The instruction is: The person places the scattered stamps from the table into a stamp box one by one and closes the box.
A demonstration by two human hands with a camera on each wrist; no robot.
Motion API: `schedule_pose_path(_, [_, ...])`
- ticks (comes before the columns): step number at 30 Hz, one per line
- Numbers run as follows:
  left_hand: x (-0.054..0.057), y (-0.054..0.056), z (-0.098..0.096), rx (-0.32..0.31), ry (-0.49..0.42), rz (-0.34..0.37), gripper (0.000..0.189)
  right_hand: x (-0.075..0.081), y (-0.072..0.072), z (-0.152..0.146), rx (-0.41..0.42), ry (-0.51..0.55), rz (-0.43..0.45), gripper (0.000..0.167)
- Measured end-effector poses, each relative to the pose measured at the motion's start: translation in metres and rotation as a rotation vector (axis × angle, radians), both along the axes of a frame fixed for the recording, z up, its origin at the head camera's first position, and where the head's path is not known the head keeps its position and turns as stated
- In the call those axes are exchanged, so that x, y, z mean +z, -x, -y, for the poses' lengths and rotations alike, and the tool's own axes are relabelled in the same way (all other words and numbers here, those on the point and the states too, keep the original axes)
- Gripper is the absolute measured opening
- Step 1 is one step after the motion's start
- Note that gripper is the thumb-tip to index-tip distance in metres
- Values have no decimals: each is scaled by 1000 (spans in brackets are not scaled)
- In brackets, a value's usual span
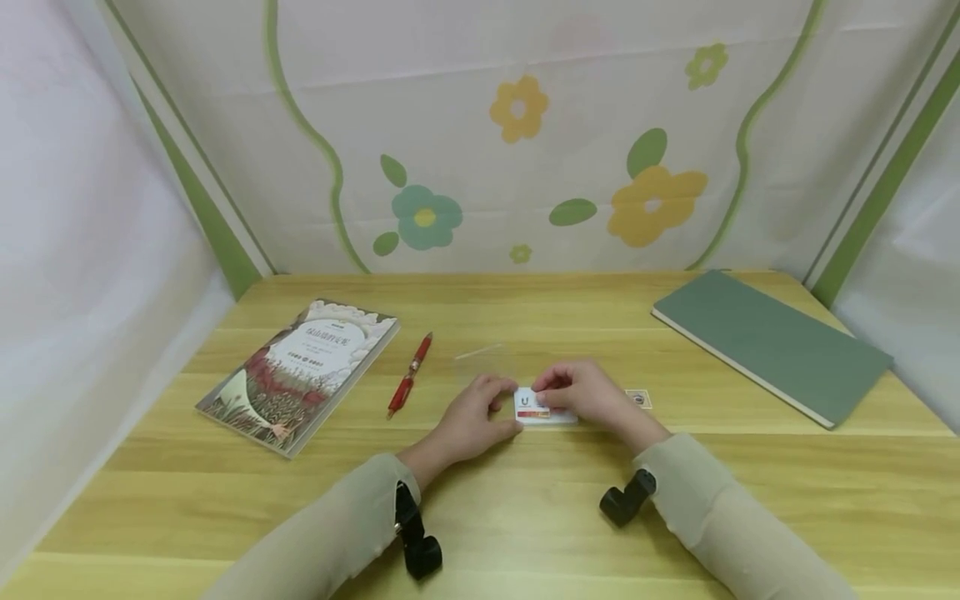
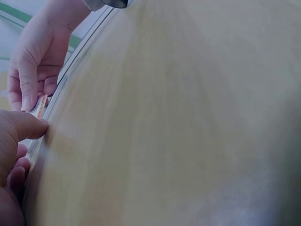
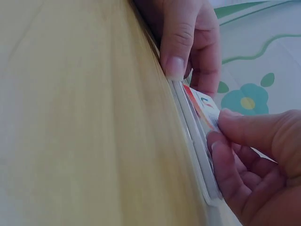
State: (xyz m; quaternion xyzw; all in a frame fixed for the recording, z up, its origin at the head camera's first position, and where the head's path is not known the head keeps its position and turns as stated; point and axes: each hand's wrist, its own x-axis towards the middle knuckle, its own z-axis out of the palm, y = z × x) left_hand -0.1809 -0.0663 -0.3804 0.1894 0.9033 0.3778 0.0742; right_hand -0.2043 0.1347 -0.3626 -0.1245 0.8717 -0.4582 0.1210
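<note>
Card (image 1: pixel 542 409) lies flat at mid-tabletop (image 1: pixel 525 517), pinched at its left edge by the left hand (image 1: pixel 472 421) and at its right by the right hand (image 1: pixel 588 396); both hands grip it, and it seems not yet lifted or moved toward the pen (image 1: pixel 409 376), book (image 1: pixel 300 373) or green notebook (image 1: pixel 772 343)

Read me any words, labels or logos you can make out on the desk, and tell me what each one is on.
"U": a blue logo on the white card that both hands hold at the middle of the desk; the print beside it is too small to read.
Book at left: title printed in Chinese characters on its cover, too blurred to read.
Small sticker right of the hands: a round mark, unreadable.
Red pen and green notebook: no text visible.
</note>
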Motion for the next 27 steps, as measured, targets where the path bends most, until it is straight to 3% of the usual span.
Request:
schedule_pose_path(11, [0,1,1,-2,7,-12,48,-1,-2,12,-3,-97,-141,6])
schedule_pose_path(27, [-2,0,1,2,3,-13,47,-3,-4,17,-19,-184,-202,4])
